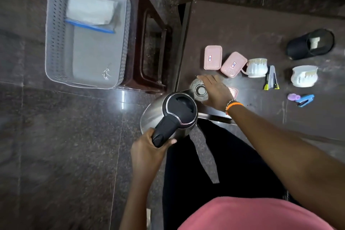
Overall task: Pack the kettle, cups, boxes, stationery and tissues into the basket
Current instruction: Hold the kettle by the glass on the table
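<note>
Firmly within left fingers [149,137] (kettle handle [164,129])

left hand [149,147] grips kettle [169,115] handle, beside table [242,30] edge | right hand [214,92] on glass [198,89] at table corner | basket [56,43] holds tissues [91,10], left of table

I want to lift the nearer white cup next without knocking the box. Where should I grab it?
By its handle, coming from above. The white cup stands upright with the handle toward the tilted pink box, almost touching it, so a sideways reach looks cramped.
</note>
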A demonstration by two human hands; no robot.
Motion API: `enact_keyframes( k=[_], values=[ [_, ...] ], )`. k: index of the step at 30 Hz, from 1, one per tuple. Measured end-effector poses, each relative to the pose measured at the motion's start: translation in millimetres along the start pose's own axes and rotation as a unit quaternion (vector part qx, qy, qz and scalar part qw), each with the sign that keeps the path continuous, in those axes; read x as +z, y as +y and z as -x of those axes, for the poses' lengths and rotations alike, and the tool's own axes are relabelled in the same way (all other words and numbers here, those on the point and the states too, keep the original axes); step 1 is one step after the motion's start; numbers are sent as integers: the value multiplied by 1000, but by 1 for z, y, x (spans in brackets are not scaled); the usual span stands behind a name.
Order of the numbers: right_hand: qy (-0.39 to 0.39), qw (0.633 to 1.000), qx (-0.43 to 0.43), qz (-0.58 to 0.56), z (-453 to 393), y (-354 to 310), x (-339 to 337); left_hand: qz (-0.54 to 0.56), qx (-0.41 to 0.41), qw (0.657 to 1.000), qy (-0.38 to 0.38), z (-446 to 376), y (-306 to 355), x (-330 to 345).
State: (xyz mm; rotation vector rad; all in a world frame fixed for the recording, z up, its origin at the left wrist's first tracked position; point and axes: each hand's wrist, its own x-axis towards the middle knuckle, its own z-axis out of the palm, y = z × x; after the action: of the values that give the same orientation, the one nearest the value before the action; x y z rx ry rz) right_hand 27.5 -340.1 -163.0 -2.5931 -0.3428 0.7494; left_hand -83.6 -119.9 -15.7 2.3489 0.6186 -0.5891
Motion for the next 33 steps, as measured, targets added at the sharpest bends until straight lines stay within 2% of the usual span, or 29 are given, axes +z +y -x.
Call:
enact_keyframes(
  k=[7,14,27,33],
  values=[
    [-2,1000,-4,-24,-3,8,20,-17,-3,1000,-4,-1,9,12],
    [16,990,31,-134,9,20,25,-10,9,1000,-20,-7,22,23],
    [9,986,51,-160,8,25,21,5,16,1000,-22,-2,25,32],
    [15,975,60,-213,12,24,22,-26,40,998,-38,-8,30,34]
  ],
)
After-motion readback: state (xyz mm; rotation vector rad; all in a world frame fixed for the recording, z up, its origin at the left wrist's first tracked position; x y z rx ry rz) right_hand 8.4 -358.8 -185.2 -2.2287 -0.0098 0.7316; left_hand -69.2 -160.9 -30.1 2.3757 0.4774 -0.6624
